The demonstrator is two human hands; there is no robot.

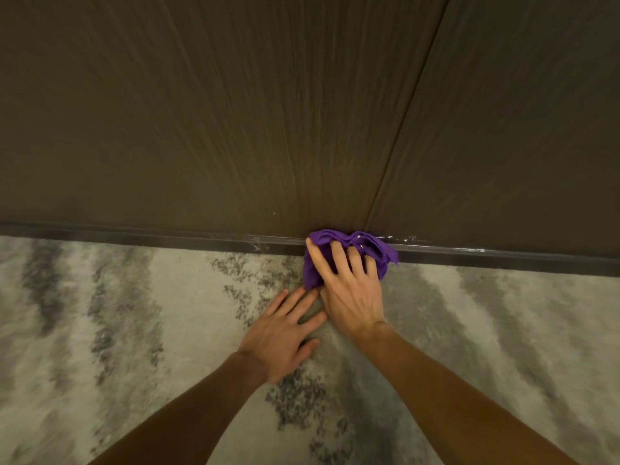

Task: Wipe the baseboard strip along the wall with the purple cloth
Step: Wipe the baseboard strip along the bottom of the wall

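Observation:
A dark glossy baseboard strip (pixel 167 237) runs left to right where the brown wood-grain wall meets the floor. A bunched purple cloth (pixel 365 245) is pressed against the strip just right of centre. My right hand (pixel 350 290) lies over the cloth with fingers spread, pushing it onto the strip and the carpet edge. My left hand (pixel 285 333) rests flat on the carpet just below and to the left, fingers apart and holding nothing, its fingertips close to the cloth's lower corner.
The floor is a pale carpet (pixel 134 330) with grey mottled streaks. The wall (pixel 235 112) has a vertical panel seam (pixel 409 129) that meets the strip near the cloth. Small shiny specks show on the strip to the right of the cloth.

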